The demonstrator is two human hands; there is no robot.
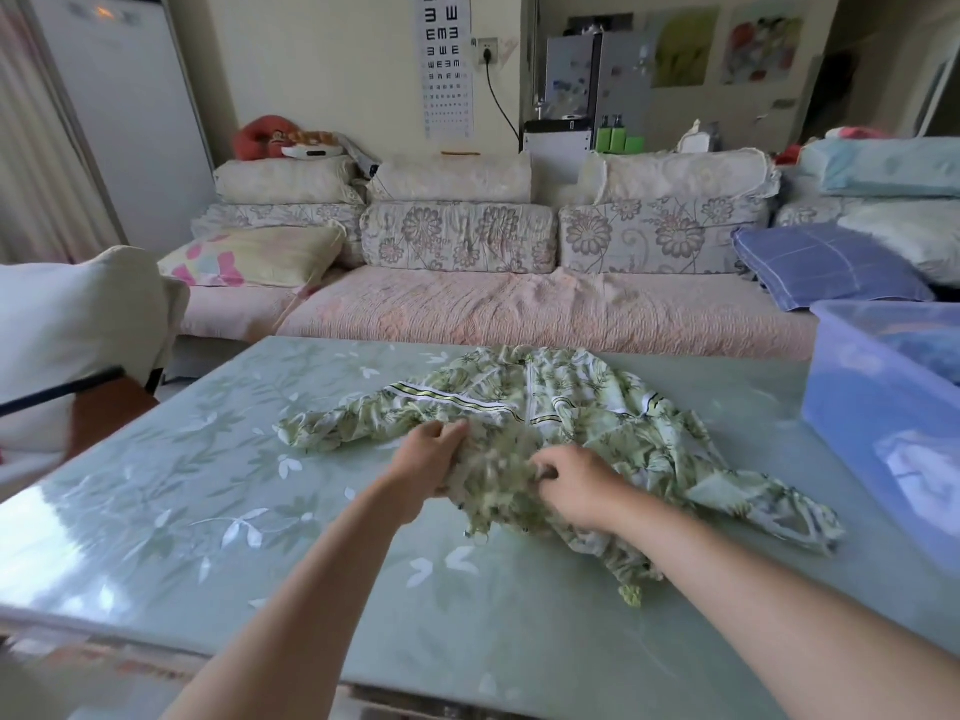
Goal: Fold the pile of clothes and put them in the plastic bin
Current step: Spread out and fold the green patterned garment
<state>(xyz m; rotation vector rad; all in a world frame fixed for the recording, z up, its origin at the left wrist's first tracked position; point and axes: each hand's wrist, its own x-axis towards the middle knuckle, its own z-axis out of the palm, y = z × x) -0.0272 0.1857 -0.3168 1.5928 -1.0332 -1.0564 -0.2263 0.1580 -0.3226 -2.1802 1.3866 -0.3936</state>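
**A:** Hands first: what are they holding?

**B:** Both hold the same garment. The left hand [423, 467] has its fingers curled into bunched cloth at the near hem of the green floral jacket [587, 407]. The right hand [576, 485], just beside it, pinches the same gathered fabric.

**A:** And how does the jacket lie?

**B:** It is on the table [208, 485], spread away from the hands with the collar at the far end. The zip runs up between the hands. One sleeve [337, 426] trails out to the left of the left hand. The other sleeve [769, 506] sprawls to the right of the right hand.

**A:** Which step is this?

**B:** I'd say the fold has barely begun, since both sleeves are out and the hem is crumpled. The next move calls for smoothing that hem flat, then bringing each sleeve across the front. The cloth looks thin and may slide on the glossy tabletop.

**A:** Where's the bin?

**B:** The plastic bin [852, 387] stands on the table to the right of the right hand, beyond the sprawled sleeve. Something blue shows inside it, too blurred to name.

**A:** Anything in the way?

**B:** Only that right sleeve lies between the hands and the bin. A sofa [519, 309] sits beyond the jacket, and a chair [78, 314] draped in white stands far left of the left hand. I see no other clothes on the table.
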